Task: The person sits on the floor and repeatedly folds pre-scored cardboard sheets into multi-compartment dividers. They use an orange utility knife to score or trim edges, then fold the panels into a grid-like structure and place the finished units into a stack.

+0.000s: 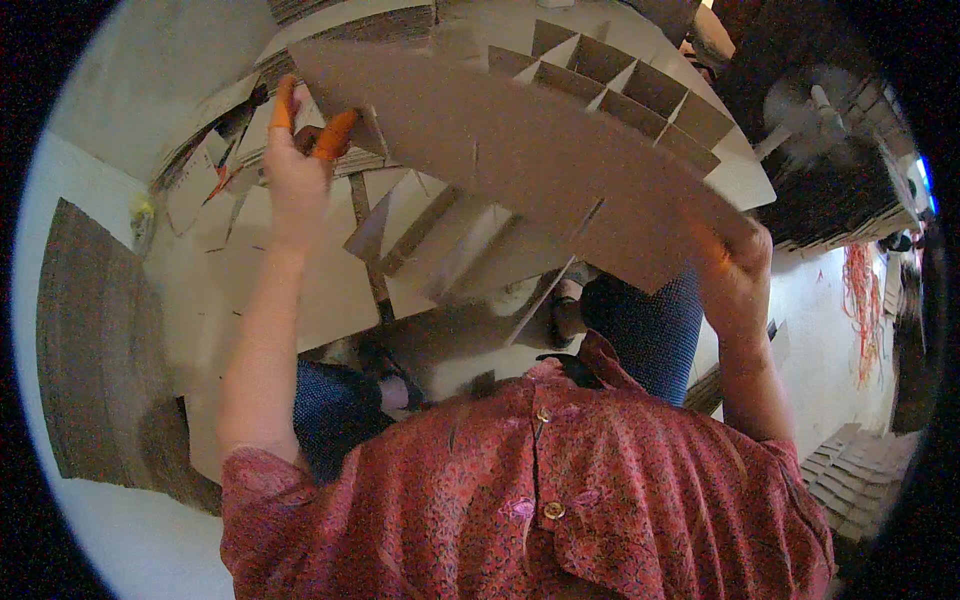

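Note:
My right hand [738, 262] grips the right end of a long brown cardboard divider strip [500, 135]. Narrow slots show in the strip, which stretches up and left across the view and is slightly blurred. At its far left end is my left hand [305, 145], with orange covers on the thumb and a finger. Thumb and forefinger are spread apart, the thumb tip overlapping the strip's edge; a firm grip does not show. Beneath the strip stand upright cardboard pieces [420, 225], partly hidden by it. An assembled cardboard divider grid [625, 85] sits beyond the strip.
Stacked cardboard sheets [95, 350] stand at the left, with another stack [375, 30] at the back. A fan [820, 110] is at the upper right. Red strings [862, 310] hang on the right, above more cardboard pieces [850, 475]. Part of another person [712, 40] shows at the top.

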Motion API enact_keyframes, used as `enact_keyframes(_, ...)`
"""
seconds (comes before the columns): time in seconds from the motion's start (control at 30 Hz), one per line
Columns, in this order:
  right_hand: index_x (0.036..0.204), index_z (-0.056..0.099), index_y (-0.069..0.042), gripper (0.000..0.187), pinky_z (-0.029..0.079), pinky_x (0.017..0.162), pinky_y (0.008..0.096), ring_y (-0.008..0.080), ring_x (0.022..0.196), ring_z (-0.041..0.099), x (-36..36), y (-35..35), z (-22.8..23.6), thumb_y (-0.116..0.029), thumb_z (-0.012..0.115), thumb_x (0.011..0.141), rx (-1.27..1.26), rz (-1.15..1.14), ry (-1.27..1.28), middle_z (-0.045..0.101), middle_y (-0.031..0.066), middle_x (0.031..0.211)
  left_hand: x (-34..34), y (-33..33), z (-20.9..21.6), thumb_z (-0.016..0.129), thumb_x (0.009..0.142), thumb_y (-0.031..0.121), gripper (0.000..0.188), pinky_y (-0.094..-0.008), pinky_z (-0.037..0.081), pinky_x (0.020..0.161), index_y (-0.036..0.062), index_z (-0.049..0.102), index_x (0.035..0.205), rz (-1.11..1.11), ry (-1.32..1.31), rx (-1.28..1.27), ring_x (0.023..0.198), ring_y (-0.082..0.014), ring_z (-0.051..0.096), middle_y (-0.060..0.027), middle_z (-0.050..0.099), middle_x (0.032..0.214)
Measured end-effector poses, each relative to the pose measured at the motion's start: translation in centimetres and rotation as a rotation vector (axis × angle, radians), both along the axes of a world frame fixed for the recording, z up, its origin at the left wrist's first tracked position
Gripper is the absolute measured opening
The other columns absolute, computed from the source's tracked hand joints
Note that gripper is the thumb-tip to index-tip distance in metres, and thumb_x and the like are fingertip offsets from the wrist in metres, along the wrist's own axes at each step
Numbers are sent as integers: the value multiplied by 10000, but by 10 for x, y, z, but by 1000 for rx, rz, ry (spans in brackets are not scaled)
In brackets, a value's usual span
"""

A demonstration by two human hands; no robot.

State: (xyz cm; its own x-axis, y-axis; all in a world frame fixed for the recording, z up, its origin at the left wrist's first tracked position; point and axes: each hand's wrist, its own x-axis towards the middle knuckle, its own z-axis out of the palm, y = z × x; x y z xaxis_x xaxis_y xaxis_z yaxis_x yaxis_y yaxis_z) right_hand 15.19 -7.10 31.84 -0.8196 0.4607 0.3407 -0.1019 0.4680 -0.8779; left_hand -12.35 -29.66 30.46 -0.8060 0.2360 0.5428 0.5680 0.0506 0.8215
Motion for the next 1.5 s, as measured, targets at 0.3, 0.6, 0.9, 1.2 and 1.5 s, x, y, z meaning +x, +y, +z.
enact_keyframes(0.3, 961, 641, 0, 128, 482, 606, 256, 107, 664, 589, 20, -14, -23, -74, 594, 868, 177, 39, -38, 656, 58, 755, -26, -19, -24, 629, 845, 51, 245, -259, 470, 794, -16, 600, 1079, -193, -267, -87, 871, -134, 592, -74, 644, 967)
enact_keyframes(0.6, 970, 633, 18, 141, 470, 641, 251, 83, 704, 553, 21, -17, -68, -82, 571, 891, 52, 78, -225, 656, 53, 779, -50, -21, -78, 684, 819, 136, 309, -235, 439, 626, -2, 612, 1086, -92, -307, -245, 701, -100, 546, -40, 636, 859)
enact_keyframes(0.9, 1238, 517, -56, 470, 490, 734, 272, 173, 832, 633, 14, -14, -30, -43, 651, 787, 269, 68, -101, 674, 125, 934, 65, -23, -36, 729, 752, 176, 344, -341, 481, 731, 11, 625, 1036, 9, 356, -367, 870, -261, 600, -117, 628, 974)
enact_keyframes(1.2, 1370, 380, -123, 638, 496, 634, 427, 401, 719, 600, 4, -16, -7, 16, 571, 778, 575, 313, -355, 619, 207, 895, 106, -18, -61, 672, 742, 73, 158, -412, 491, 626, 1, 642, 879, -9, 235, -676, 738, -358, 615, -184, 636, 817)
enact_keyframes(1.5, 1368, 383, -96, 663, 495, 613, 405, 381, 698, 610, 1, -21, -18, 69, 529, 743, 639, 300, -340, 621, 213, 896, 93, -24, -63, 716, 755, 182, 299, -369, 490, 687, 14, 631, 987, 52, 380, -446, 796, -329, 611, -160, 641, 866)
